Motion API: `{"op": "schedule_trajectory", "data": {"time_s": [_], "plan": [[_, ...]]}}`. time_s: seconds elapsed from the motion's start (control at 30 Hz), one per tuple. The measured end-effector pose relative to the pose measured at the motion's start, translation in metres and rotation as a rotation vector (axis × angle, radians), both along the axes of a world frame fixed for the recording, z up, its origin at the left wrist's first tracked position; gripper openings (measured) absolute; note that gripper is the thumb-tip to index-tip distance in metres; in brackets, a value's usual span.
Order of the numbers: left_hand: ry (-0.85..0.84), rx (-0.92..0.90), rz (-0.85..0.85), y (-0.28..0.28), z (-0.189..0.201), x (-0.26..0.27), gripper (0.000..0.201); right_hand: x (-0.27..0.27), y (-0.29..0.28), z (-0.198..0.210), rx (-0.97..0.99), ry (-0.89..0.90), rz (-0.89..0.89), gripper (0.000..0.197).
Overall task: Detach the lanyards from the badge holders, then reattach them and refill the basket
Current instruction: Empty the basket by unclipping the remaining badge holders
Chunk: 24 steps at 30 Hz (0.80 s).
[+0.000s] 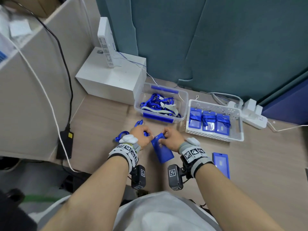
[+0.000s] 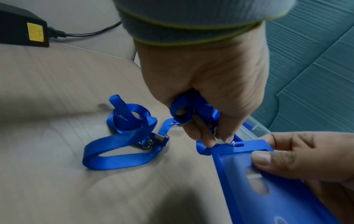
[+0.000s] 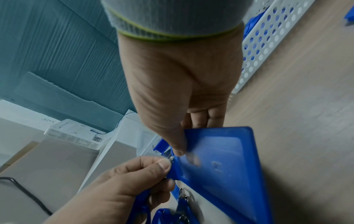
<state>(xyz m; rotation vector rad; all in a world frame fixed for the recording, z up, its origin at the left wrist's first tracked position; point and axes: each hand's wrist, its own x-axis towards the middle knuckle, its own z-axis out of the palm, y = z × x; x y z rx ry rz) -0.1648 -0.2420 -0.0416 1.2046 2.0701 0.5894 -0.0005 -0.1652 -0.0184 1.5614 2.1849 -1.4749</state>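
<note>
My right hand (image 1: 171,139) pinches the top of a blue badge holder (image 1: 162,150) held over the table; the badge holder (image 3: 226,169) fills the lower right of the right wrist view. My left hand (image 1: 141,135) pinches the metal clip of a blue lanyard (image 2: 184,112) right at the badge holder's slot (image 2: 239,145). A second blue lanyard (image 2: 122,136) with a metal clip lies loose on the table to the left. The white perforated basket (image 1: 215,137) holds three badge holders with lanyards. A clear bin (image 1: 180,97) holds several lanyards.
Another blue badge holder (image 1: 220,164) lies flat on the table at the right. A white box (image 1: 113,75) with a router stands behind the bin. A power strip (image 1: 253,119) lies behind the basket, and a black power adapter (image 1: 65,144) sits at the table's left edge.
</note>
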Motion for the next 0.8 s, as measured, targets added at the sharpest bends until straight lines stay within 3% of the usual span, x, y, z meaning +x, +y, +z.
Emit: {"op": "schedule_trajectory", "data": {"time_s": [0.17,0.37,0.47,0.6,0.7,0.8], "plan": [[-0.015,0.005,-0.011,-0.006,-0.007,-0.013,0.01,-0.015,-0.007,-0.004,0.011,-0.019,0.02,0.024],[-0.046,-0.012,-0.009,-0.005,-0.016,-0.027,0.029,-0.029,-0.009,-0.012,-0.026,-0.031,0.035,0.024],[-0.054,-0.045,0.05,-0.005,-0.023,-0.036,0.023,-0.031,-0.009,-0.015,-0.041,-0.028,0.009,0.024],[0.039,-0.152,0.049,-0.01,-0.024,-0.05,0.007,-0.031,-0.008,-0.026,-0.065,0.028,-0.03,0.022],[0.268,-0.244,-0.034,-0.012,-0.019,-0.051,0.035,-0.03,-0.007,-0.026,-0.068,0.107,-0.075,0.019],[0.456,-0.205,-0.023,-0.008,-0.011,-0.044,0.029,-0.027,-0.005,-0.02,-0.074,0.155,-0.137,0.02]]}}
